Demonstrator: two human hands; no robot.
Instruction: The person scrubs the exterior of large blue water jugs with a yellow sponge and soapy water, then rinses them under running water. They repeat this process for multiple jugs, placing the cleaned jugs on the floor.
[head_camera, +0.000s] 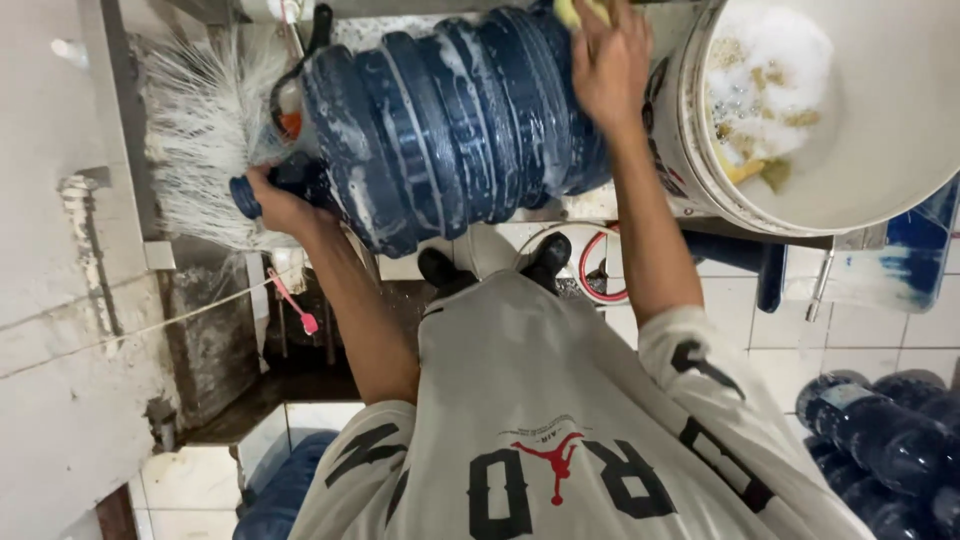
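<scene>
Blue water-cooler jug lies on its side across top centre of frame, neck pointing left, ribbed body streaked with soap suds. Going left to right: grey concrete wall fills left edge. Next, white bristle brush, fanned out, sits right at jug's mouth end; looks mounted, mount not visible. Left hand clenched around jug neck, just behind the blue cap end, fingers wrapped under, thumb side toward camera. Pink-handled small brush hangs below that hand, against dark recess under the bench. Jug body spans from left hand to right hand, appears to rest on wet ledge; exact contact underneath is hidden. Right hand pressed on jug's base end, fingers gripping a yellow sponge, only its edge visible at top of frame. Below centre, person's pale printed T-shirt and two dark shoe toes on white tile floor. Red hose loop just beside right shoe. Right of right forearm: large white bucket, tilted toward camera, holding foam and yellowish sponge scraps. Bottom right corner: more blue jugs lying stacked. One more blue jug partly visible bottom left.
</scene>
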